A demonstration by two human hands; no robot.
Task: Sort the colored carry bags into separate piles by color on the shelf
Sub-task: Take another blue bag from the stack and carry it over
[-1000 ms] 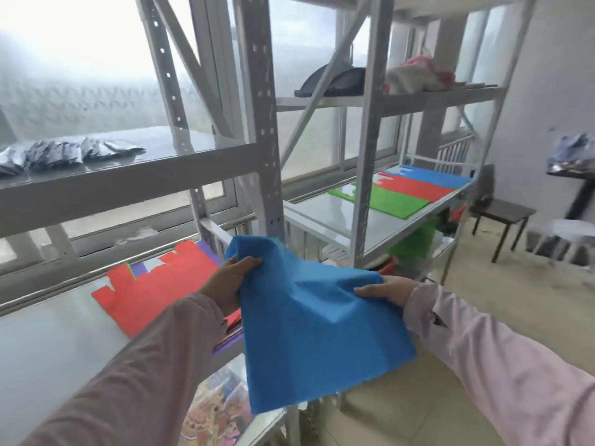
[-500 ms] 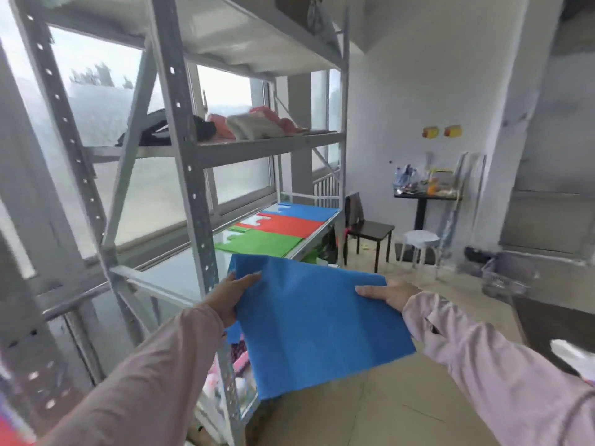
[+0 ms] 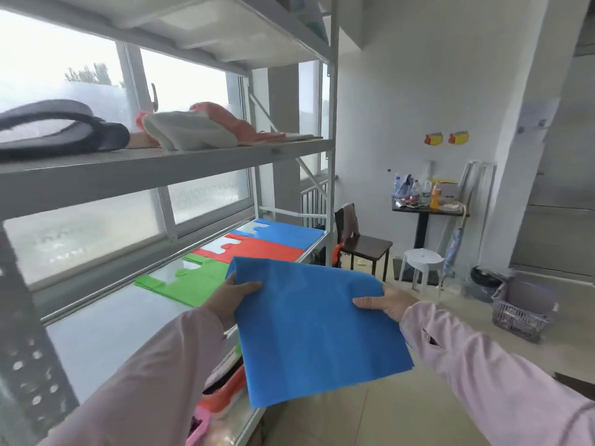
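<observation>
Carry bag [image 3: 315, 326], blue, is pinched flat by left hand [image 3: 230, 297] and right hand [image 3: 388, 302], one at each side edge. Far blue pile [image 3: 289, 231] is judged its destination.

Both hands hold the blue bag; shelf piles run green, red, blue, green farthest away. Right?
No: the head view shows the green pile nearest, the blue pile farthest, the red pile between. The left hand and right hand do hold the blue bag.

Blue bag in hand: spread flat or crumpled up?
Spread flat. The blue bag shows as one smooth sheet with only faint creases, the left hand and right hand pinching opposite edges.
</observation>
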